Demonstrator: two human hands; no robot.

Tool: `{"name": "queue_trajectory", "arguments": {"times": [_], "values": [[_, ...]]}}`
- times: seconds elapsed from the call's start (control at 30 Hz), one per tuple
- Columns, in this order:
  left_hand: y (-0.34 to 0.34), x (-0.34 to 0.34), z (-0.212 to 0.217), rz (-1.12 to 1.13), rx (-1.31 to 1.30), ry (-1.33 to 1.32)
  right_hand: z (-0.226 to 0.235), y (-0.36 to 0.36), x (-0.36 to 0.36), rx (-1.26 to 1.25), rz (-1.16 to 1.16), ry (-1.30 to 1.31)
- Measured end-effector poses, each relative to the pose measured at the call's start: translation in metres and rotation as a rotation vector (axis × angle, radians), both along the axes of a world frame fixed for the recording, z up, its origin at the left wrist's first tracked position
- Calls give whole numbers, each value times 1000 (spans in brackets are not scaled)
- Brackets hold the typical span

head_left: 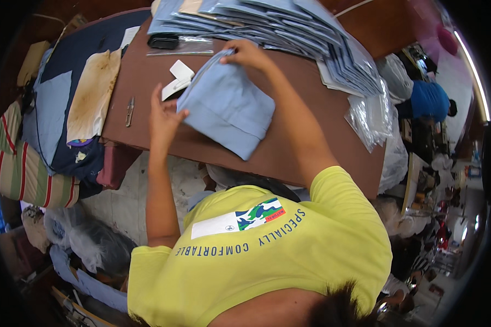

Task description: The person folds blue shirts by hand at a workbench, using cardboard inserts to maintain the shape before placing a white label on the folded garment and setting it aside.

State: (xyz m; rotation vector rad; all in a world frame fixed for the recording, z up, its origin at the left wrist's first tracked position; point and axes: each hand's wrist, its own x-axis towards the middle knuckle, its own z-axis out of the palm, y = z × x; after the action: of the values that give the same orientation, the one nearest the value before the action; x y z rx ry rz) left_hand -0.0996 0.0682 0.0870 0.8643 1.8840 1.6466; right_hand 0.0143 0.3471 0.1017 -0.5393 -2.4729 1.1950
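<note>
A: How is the right arm held?
B: It reaches forward across the desk (322, 136), elbow bent, forearm slanting inward so the right hand (243, 56) comes over the far edge of the light-blue garment (229, 106).

A: And its grip?
B: Closed on the cloth: thumb and fingers are clamped on the garment's far corner, the knuckles facing up.

A: Now the left?
B: That forearm rises almost straight from the lower edge, and the left hand (166, 114) stands beside the garment's left edge, fingers pointing away from the body.

A: Is it holding anything?
B: Its grip is apart, thumb spread from the fingers. The thumb tip points at the garment's near left corner; whether it touches the cloth, I cannot tell.

A: Where exactly is the garment?
B: Over the desk, in front of the person and between the two hands, folded and turned at a slant. The white tag (178, 84) is just beyond the left fingertips, against the garment's left side.

A: Anything further out?
B: Small metal snips (130, 111) lie left of the left hand, and a stack of folded blue garments (278, 32) sits beyond the right.
</note>
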Motion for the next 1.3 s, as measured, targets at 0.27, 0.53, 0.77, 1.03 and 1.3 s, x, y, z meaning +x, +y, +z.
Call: {"name": "queue_trajectory", "arguments": {"times": [0.27, 0.53, 0.77, 1.03, 1.3], "values": [[78, 80, 116, -310, 202, 356, 132, -23, 185, 443, -526, 319], [48, 145, 23, -592, 270, 957, 13, -141, 319, 699, -477, 111], [0, 152, -54, -793, 174, 1178, -79, -209, 334, 658, -447, -72], [-12, 152, -42, -903, 58, 1119, -42, -202, 337, 239, -325, -240], [-3, 160, -60, -856, 20, 1188, -51, -128, 250, 931, -25, -182]]}}
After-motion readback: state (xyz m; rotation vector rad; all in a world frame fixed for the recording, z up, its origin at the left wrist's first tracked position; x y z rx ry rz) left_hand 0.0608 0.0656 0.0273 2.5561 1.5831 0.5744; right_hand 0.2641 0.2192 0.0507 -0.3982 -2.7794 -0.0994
